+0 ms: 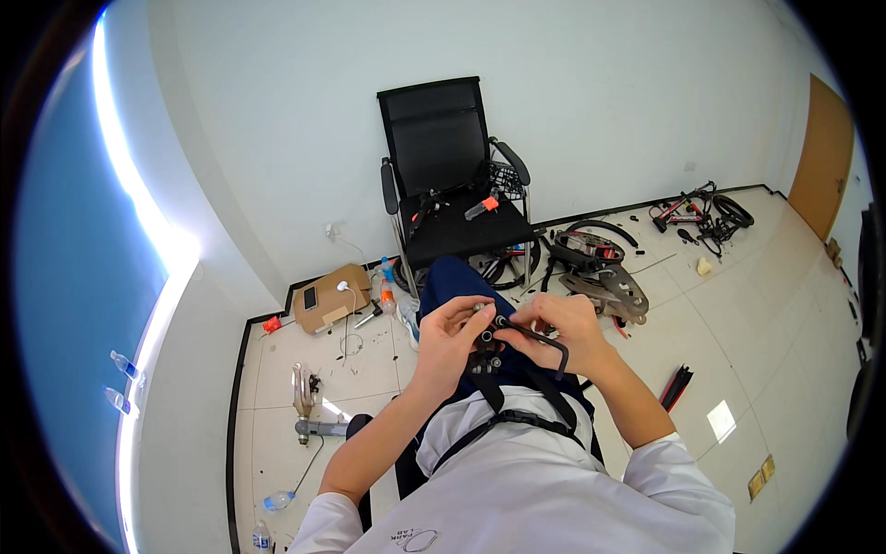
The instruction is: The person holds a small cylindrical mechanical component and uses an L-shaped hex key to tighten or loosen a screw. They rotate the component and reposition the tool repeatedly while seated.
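Over my lap, my left hand [450, 343] grips a small black metal bicycle part [485, 347] with silver bolts and a round hole; its exact kind I cannot make out. My right hand [570, 325] is closed on a black L-shaped hex key [551, 341]. One end of the key reaches to the upper side of the part, while its bent end points down beside my right wrist. My fingers hide some of the part and the key's tip. Several more silver bolts [485, 367] show at the part's lower end.
Ahead stands a black mesh chair [461, 226] with loose parts on it. Bicycle pieces [600, 268] lie right of it, and a red frame [685, 214] farther off. Left on the floor are cardboard [334, 309], a phone [310, 297], bottles [277, 500] and a silver-grey metal part [303, 392].
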### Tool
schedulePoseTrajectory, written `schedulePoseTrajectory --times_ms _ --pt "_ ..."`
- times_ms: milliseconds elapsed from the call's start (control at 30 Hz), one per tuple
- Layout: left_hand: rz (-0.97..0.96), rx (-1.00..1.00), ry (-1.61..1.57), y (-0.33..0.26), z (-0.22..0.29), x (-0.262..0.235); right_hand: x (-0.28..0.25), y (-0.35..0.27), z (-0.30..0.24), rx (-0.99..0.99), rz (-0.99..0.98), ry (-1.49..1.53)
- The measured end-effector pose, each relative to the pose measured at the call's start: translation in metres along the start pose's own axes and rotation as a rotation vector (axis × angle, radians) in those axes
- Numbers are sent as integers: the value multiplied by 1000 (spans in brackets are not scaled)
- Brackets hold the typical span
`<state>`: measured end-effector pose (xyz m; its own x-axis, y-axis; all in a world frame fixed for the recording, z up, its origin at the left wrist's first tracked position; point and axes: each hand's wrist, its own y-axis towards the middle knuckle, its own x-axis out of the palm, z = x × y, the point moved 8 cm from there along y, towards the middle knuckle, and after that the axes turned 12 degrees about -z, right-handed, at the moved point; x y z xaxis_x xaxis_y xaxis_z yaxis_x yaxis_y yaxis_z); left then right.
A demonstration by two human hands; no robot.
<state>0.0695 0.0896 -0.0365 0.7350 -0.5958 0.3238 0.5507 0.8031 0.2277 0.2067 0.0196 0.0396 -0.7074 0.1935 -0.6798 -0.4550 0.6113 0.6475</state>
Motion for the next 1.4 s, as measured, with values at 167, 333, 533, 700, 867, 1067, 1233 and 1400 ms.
schedulePoseTrajectory --times_ms 167,333,533,700,867,1067,1233,1400 --pt "-19 0 -38 0 1 1 -7 7 -21 -151 78 103" --pt "-3 -24 -24 2 -2 -1 -1 0 -10 -49 -25 71" --pt "-58 -82 -24 0 -9 6 -12 -7 -3 -54 64 -36" --pt "-27 -66 -25 0 -6 4 -13 0 -6 -15 39 -1" --pt "4 -44 -43 1 -3 -2 -13 4 -24 -106 -36 93" --pt "-5 -68 -40 2 -7 -3 -10 -3 -15 -43 -32 7" --pt "-10 -83 -28 1 -8 3 -18 -4 -13 -83 56 9" --pt "-6 -55 -15 1 -8 -1 -19 0 -12 -30 52 54"
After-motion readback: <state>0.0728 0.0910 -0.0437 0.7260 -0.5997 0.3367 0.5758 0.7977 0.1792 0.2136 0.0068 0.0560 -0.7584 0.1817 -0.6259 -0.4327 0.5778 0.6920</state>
